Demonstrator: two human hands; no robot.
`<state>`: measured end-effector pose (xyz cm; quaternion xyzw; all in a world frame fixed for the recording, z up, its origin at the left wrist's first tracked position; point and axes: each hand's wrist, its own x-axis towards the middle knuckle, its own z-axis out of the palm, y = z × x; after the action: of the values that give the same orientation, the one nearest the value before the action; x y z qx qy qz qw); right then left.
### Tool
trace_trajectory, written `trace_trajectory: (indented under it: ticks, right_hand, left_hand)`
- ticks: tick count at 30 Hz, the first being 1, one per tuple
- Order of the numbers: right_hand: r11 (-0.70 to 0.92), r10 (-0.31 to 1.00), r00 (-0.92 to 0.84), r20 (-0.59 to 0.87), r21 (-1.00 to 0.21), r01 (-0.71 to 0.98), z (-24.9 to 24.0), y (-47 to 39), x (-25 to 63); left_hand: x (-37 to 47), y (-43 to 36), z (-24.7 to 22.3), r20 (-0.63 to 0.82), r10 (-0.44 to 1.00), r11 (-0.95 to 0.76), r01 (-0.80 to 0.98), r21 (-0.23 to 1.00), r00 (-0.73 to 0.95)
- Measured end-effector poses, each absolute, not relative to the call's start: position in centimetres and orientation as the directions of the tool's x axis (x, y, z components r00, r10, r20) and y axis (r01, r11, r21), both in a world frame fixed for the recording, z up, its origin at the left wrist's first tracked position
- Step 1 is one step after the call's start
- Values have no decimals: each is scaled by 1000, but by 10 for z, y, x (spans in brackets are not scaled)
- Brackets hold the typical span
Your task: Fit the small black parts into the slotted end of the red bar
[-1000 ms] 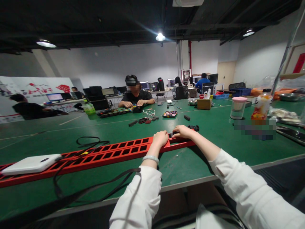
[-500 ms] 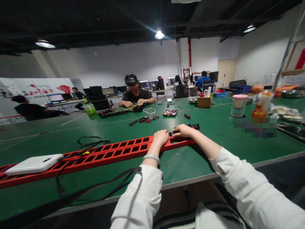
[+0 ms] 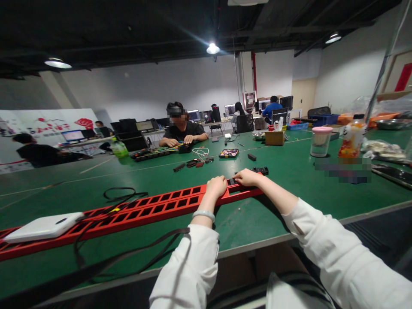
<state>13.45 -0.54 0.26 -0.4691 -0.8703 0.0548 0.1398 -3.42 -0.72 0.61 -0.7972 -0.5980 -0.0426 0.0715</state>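
A long red slotted frame point(image 3: 161, 206) lies across the table in front of me. My left hand point(image 3: 216, 188) is closed over it near its right end, with the fingertips hidden on the far side. Just to the right, my right hand point(image 3: 247, 177) has its fingers bent down at a small black piece point(image 3: 232, 182) set in the frame's end section. The fingers seem to pinch this piece, though the knuckles hide part of the contact. A black fitting point(image 3: 261, 171) sticks out past the frame's end behind my right wrist.
A white power bank point(image 3: 45, 227) rests on the frame's left part, with a black cable point(image 3: 120, 193) beside it. Small dark blocks point(image 3: 195, 163) lie beyond. A cup point(image 3: 321, 141) and a drink bottle point(image 3: 352, 137) stand right. A co-worker point(image 3: 182, 128) handles coloured wires opposite.
My right hand's fingers have shifted slightly, so more of the small black piece shows. The left hand stays on the frame. The whole view has tilted a little.
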Motion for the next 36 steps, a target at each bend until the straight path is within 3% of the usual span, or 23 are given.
trace_trajectory:
  ticks: [9,13,20,30,36]
  right_hand:
    - [521,841,-501,206,-54,852,4,-18,124]
    - [513,846,-486,220,-82,855,6,-17,125]
    - [367,870,-298,392,-112,923,10,-12,138]
    - [378,911,-337,239,-152,913,-5,-8,133]
    - [362,915,-322,242,-142,921,-7,-9,128]
  left_hand:
    - [-36,-4,4,177,938,-288,955,-73,297]
    - [-36,-5,4,170,941,-283,956,-71,291]
    - [-33,-7,6,151,951,-265,962,-61,271]
    - [-34,-5,3,174,946,-265,961,-80,275]
    - [-34,-7,6,157,950,-262,962,-76,271]
